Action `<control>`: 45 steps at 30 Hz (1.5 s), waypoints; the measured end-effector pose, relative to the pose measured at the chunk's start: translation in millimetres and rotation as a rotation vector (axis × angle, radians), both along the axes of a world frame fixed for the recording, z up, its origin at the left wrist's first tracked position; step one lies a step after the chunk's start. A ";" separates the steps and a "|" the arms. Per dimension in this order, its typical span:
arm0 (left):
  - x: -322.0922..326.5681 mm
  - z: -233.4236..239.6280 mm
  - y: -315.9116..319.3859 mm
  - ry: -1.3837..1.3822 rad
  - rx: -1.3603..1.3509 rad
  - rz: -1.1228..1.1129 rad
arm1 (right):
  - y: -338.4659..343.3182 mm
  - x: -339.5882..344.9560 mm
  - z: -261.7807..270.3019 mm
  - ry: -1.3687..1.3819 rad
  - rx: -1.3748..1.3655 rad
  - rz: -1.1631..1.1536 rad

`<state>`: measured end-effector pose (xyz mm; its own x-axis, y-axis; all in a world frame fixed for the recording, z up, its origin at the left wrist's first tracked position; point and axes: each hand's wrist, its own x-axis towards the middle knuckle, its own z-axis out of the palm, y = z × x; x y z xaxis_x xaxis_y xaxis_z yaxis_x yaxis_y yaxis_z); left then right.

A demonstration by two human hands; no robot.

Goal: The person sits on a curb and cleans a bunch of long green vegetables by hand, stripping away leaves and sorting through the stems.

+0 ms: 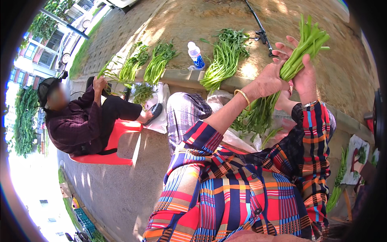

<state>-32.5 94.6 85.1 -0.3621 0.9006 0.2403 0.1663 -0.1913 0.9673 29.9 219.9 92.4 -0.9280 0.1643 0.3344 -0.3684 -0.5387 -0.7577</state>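
Both hands are raised at the upper right, around a bunch of long-stemmed leafy greens (313, 37) that looks like water spinach. My left hand (267, 80), with a gold bangle at the wrist, is closed around the middle of the stalks. Against the same stalks lies my right hand (305, 77); its thumb is on one side and its loosely spread fingers are on the other. Cut stalk ends point up and away, while the leaves (261, 113) hang down towards my lap. More loose greens (239, 121) lie on plastic sheeting (248, 142) below my hands.
A large pile of greens (225, 57) lies over the kerb (181, 75), beside a plastic bottle (196, 56). Smaller bunches (158, 60) lie farther left. Another person (75, 121) sits on a red plastic stool (121, 139), handling greens. A black pole (261, 28) lies beyond my hands.
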 end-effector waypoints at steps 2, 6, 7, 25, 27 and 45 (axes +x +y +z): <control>0.9 3.5 -4.6 -0.114 0.017 -0.074 | -0.4 -4.3 2.1 0.054 -0.021 0.058; -6.1 -5.9 -9.9 -0.221 0.067 -0.160 | -0.6 -14.0 6.1 0.052 -0.006 0.167; -8.2 -5.0 -7.7 -0.127 0.026 -0.107 | 5.2 -16.5 5.6 0.047 0.009 0.237; -26.8 3.8 13.3 -0.159 0.029 -0.110 | 40.6 -26.8 26.5 -0.240 -0.189 0.059; -36.3 -0.2 5.5 -0.165 0.039 -0.065 | 46.0 -25.6 26.1 -0.240 -0.196 0.035; 19.1 -40.5 -61.7 -0.134 -0.128 0.207 | 60.4 -29.0 25.8 -0.307 -0.195 -0.090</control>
<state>-13.4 32.9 44.6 -0.5625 0.8241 0.0669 0.0584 -0.0412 0.9974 0.9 280.4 118.3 -0.9593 0.2825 -0.0028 -0.1922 -0.6598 -0.7265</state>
